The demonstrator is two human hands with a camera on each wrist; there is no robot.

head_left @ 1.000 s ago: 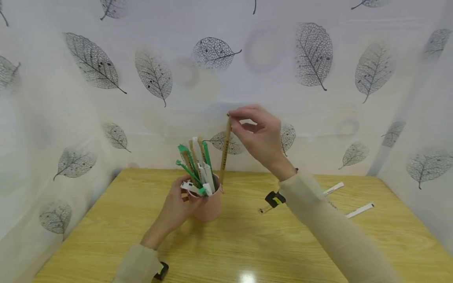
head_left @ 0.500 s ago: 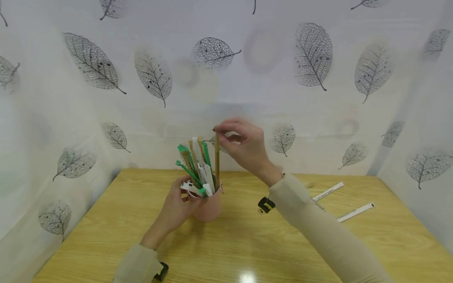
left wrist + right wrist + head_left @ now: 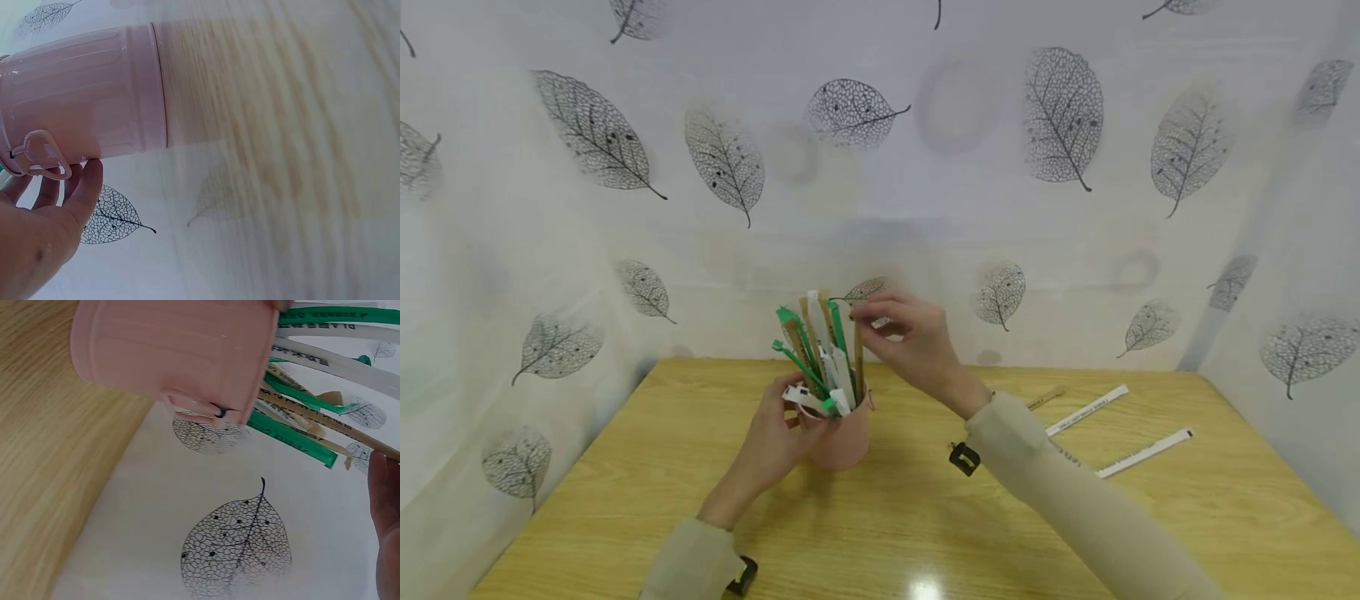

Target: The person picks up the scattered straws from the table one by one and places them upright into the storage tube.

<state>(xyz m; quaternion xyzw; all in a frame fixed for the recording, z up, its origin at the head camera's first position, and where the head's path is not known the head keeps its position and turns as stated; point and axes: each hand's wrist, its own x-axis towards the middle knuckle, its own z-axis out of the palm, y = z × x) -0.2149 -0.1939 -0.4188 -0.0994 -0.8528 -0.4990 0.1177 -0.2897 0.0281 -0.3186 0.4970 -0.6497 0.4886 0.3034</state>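
A small pink metal bucket (image 3: 844,443) with side loops stands upright on the table. My left hand (image 3: 772,435) grips its left side near the rim; in the left wrist view the fingers (image 3: 84,190) lie against the wall by a wire loop (image 3: 47,153). Several paper-wrapped straws, green (image 3: 294,440), white (image 3: 337,365) and brown, stick up out of it. My right hand (image 3: 913,340) pinches the top end of one brown wrapped straw (image 3: 859,358) between thumb and fingertips. This straw stands nearly upright at the bucket's right side, its lower end hidden inside the rim.
On the wooden table (image 3: 925,533), right of the bucket, lie white wrapped straws (image 3: 1146,453) and a brown one (image 3: 1047,397), partly covered by the right sleeve (image 3: 1075,483). A leaf-print sheet (image 3: 955,200) rises behind the table and along both sides.
My right hand has moved left and down, bringing the brown straw from beside the bucket into it. The left hand and bucket have stayed put. More of the loose straws shows.
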